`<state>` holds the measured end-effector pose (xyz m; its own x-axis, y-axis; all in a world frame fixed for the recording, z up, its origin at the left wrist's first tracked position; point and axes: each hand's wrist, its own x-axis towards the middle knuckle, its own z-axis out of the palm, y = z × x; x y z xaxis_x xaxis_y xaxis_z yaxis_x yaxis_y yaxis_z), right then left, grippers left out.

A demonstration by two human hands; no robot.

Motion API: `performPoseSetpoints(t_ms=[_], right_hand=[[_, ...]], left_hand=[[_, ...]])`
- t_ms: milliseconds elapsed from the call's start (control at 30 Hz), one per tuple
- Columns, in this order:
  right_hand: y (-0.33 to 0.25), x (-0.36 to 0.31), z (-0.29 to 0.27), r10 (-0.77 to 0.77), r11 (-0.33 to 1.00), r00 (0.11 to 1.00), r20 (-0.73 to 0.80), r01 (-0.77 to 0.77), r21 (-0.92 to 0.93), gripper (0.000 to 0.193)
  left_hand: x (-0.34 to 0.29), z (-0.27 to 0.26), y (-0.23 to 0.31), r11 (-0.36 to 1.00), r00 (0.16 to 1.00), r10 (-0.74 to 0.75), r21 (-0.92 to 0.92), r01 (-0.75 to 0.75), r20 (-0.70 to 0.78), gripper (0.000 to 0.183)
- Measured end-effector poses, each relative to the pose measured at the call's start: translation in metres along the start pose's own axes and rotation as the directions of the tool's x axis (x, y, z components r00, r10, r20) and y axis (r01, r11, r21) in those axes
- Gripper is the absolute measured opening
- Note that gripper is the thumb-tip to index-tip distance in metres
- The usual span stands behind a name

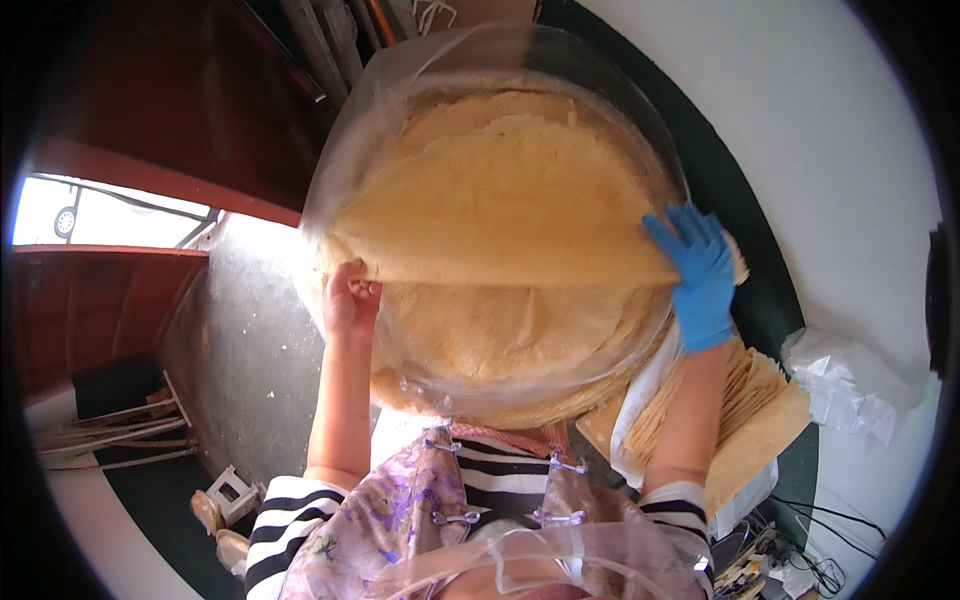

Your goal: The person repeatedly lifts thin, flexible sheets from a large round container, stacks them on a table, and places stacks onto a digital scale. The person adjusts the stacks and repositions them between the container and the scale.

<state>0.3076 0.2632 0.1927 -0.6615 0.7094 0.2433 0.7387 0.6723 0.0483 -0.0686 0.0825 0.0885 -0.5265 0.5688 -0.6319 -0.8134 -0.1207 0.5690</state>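
A stack of large, thin, round tan pancakes [460,345] lies in front of me inside clear plastic sheeting. The top pancake [500,210] is folded over, and its straight fold runs across the stack from left to right. My bare left hand [352,298] pinches the left end of this fold between thumb and fingers. At the right end, my right hand [698,270], in a blue glove, lies flat on the pancake with its fingers spread. What is under the right palm is hidden.
Folded pancakes [745,400] are piled at the lower right, beside a white cloth [645,400]. A clear plastic bag [850,385] lies against the wall. Black cables [825,530] run at the bottom right. Wooden sticks [120,435] and a white stool-like object [232,495] are at the left.
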Motion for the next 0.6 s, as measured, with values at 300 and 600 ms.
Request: performPoseSetpoints(t_ms=[300,600], right_hand=[[-0.021,0.034,-0.132,0.183,0.850,0.726,-0.663,0.222,0.477,0.039],[-0.009,0.000,0.084,0.007,1.000,0.997,-0.082,-0.006,0.003,0.047]], left_hand=[[-0.056,0.059,0.082,0.888,0.673,0.399,-0.444,-0.117,0.622,0.039],[-0.042,-0.053,-0.030,0.983,0.988,0.144,0.120,-0.137,-0.054,0.032]])
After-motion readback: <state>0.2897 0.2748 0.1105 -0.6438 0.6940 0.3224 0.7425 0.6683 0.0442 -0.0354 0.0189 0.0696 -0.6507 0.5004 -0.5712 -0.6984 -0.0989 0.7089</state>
